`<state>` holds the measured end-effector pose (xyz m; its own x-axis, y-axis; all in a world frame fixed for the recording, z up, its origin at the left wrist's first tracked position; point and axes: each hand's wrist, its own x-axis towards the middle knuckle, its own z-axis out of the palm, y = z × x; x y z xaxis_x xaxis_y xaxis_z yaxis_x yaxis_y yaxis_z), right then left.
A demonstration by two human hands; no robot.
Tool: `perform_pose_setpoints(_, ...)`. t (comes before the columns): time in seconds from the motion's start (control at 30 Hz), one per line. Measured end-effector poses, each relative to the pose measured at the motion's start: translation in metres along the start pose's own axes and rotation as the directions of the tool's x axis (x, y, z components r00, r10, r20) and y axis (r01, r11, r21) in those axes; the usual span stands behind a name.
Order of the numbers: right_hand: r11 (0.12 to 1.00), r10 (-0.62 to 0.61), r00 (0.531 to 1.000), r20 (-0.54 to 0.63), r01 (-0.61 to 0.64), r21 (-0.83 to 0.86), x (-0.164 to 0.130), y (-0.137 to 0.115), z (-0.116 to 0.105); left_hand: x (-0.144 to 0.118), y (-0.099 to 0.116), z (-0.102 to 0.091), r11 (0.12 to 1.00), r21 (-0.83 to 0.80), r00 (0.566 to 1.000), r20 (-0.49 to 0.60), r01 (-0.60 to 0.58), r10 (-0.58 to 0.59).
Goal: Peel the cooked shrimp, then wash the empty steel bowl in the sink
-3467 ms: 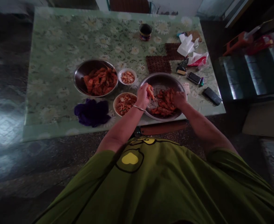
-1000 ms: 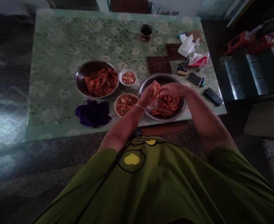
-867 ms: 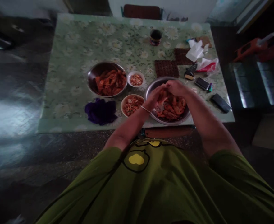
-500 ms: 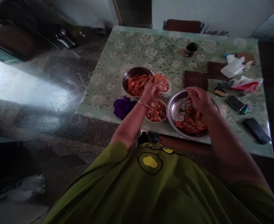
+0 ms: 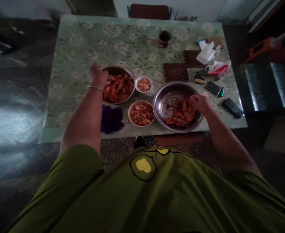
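Note:
My left hand (image 5: pixel 98 77), with a bangle on the wrist, is closed at the left rim of a steel bowl (image 5: pixel 132 94) of cooked shrimp (image 5: pixel 119 87). My right hand (image 5: pixel 198 103) is closed over the right side of a wide steel basin (image 5: pixel 160 92). Its fingertips are by the whole shrimp (image 5: pixel 181 115) there; what they hold is hidden. Between the two vessels stand a small white bowl (image 5: pixel 136 88) of peeled shrimp (image 5: pixel 144 84) and, nearer me, a bowl (image 5: pixel 129 118) heaped with shrimp heads and shells (image 5: pixel 142 113).
A purple cloth or bag (image 5: pixel 111 119) lies near the front edge of the flowered table (image 5: pixel 89 42). A dark can (image 5: pixel 164 39) stands farther back. Brown woven mats (image 5: pixel 175 72), white paper (image 5: pixel 207 53), and phones, one black (image 5: pixel 232 107), are on the right. A chair (image 5: pixel 149 11) stands behind.
My left hand has moved left, from above the small bowl to the steel bowl's far-left rim. My right hand has lowered to the basin's right side. The view has shifted right.

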<state>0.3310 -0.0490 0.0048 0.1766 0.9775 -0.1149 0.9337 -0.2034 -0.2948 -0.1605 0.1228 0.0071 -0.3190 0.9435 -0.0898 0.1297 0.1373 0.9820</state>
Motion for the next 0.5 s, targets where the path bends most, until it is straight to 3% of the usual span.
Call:
perform_pose_setpoints(0.07,0.986,-0.015,0.993,0.115,0.034,-0.164,0.001,-0.004,0.014,-0.018,0.003,0.02,0.973,0.132,0.982,0.021,-0.189,0.188)
perform_pose_setpoints(0.13,0.956,-0.056,0.976,0.21,0.113,-0.272,0.002,-0.015,0.031,-0.052,0.004,0.052,0.922,0.169,0.933,0.155,-0.349,0.325)
perform_pose_setpoints(0.2,0.922,-0.11,0.961,0.253,0.194,-0.334,0.005,-0.028,0.048,-0.095,0.004,0.089,0.882,0.179,0.875,0.312,-0.436,0.37)
perform_pose_setpoints(0.33,0.893,-0.152,0.949,0.276,0.251,-0.374,0.01,-0.044,0.072,-0.171,-0.003,0.15,0.95,0.005,0.847,0.455,-0.311,0.275)
perform_pose_setpoints(0.5,0.928,-0.153,0.972,0.181,0.204,-0.312,0.008,-0.045,0.069,-0.208,-0.026,0.182,0.998,-0.05,0.899,0.435,-0.032,0.051)
